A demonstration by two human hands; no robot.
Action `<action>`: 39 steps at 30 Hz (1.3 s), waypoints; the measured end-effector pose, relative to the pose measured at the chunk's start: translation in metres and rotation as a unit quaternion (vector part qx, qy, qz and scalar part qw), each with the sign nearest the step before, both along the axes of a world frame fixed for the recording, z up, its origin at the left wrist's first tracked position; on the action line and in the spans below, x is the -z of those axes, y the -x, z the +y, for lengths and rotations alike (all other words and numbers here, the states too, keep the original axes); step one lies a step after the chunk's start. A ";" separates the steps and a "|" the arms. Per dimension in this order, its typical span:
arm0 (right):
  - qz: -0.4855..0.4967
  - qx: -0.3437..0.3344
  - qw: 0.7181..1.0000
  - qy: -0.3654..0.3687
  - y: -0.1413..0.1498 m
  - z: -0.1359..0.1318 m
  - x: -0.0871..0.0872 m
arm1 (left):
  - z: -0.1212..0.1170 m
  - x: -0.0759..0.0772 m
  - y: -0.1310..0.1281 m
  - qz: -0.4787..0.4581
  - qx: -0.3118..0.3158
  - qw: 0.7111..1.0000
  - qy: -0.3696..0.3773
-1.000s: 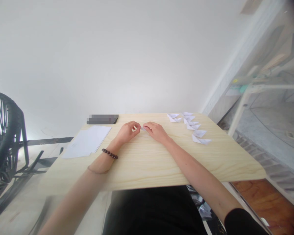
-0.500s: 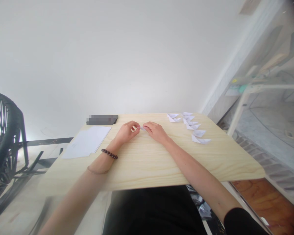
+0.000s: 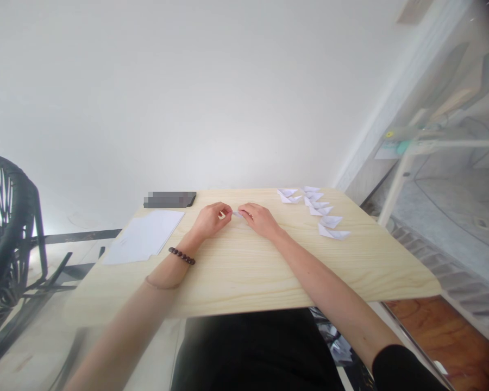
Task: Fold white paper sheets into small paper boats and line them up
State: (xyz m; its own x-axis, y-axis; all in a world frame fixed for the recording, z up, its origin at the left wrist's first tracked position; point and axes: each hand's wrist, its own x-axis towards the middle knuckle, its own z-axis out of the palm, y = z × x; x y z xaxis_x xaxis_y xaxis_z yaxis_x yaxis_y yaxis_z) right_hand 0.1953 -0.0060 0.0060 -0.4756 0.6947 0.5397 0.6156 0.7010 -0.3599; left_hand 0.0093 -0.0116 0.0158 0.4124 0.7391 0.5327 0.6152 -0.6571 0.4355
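A small piece of folded white paper (image 3: pixel 237 213) is pinched between my two hands, over the middle of the wooden table (image 3: pixel 244 271). My left hand (image 3: pixel 212 219) is closed on its left end, thumb and forefinger forming a loop. On the right end, my right hand (image 3: pixel 259 219) grips it with bent fingers. Most of the paper is hidden by the fingertips, so its folded shape is unclear. To the right of my hands lie several folded white paper boats (image 3: pixel 334 228), with another group of them (image 3: pixel 289 196) nearer the back edge.
A stack of white paper sheets (image 3: pixel 142 237) lies on the table's left side. Behind it, at the back edge, is a dark flat object (image 3: pixel 170 199), partly blurred out. A black woven chair (image 3: pixel 16 217) stands left of the table, and a white wall (image 3: pixel 228 98) rises behind it.
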 end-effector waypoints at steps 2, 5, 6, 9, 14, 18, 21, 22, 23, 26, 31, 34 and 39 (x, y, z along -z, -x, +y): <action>0.000 0.004 1.000 0.001 0.000 -0.001 -0.001 | 0.000 0.001 0.000 -0.006 0.001 1.000 0.006; 0.002 0.011 1.000 0.001 0.000 -0.001 -0.001 | 0.001 0.002 0.001 -0.018 -0.002 1.000 0.015; 0.002 0.013 1.000 0.001 0.000 -0.001 -0.001 | 0.002 0.003 0.001 -0.021 -0.006 1.000 0.016; 0.006 0.020 1.000 0.003 0.001 -0.001 -0.001 | 0.002 0.002 0.001 -0.024 -0.020 0.999 0.010; 0.004 0.019 1.000 0.010 0.000 -0.001 -0.001 | 0.002 0.002 0.001 -0.006 -0.025 1.000 0.000; 0.000 0.023 1.000 0.013 0.000 -0.002 -0.002 | 0.003 0.003 0.001 0.002 -0.027 1.000 0.005; -0.003 0.018 1.000 0.009 0.000 -0.002 -0.002 | 0.002 0.003 0.001 0.006 -0.011 1.000 0.009; -0.003 0.014 1.000 0.007 0.001 -0.002 -0.002 | 0.002 0.002 0.000 0.007 -0.003 1.000 0.009; -0.001 0.008 1.000 0.005 0.001 -0.003 -0.002 | 0.001 0.001 0.000 0.007 0.003 1.000 0.007; 0.008 -0.007 1.000 0.002 0.003 -0.003 -0.002 | -0.001 -0.002 -0.002 0.013 0.015 1.000 0.006; 0.027 0.004 1.000 0.016 0.003 0.000 0.000 | -0.001 -0.005 0.000 0.021 0.006 1.000 0.011; 0.031 0.008 0.999 0.024 0.002 0.002 0.001 | -0.001 -0.004 0.000 0.016 0.005 1.000 0.014; 0.016 -0.008 1.000 0.010 0.002 0.002 0.001 | -0.004 -0.005 -0.002 0.008 0.012 1.000 0.016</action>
State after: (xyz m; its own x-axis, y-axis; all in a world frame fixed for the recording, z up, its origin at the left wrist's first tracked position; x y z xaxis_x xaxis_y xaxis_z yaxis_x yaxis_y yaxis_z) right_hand 0.1935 -0.0044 0.0052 -0.4698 0.6982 0.5401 0.5928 0.7029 -0.3930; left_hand 0.0110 -0.0152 0.0207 0.4381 0.7453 0.5026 0.6065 -0.6577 0.4467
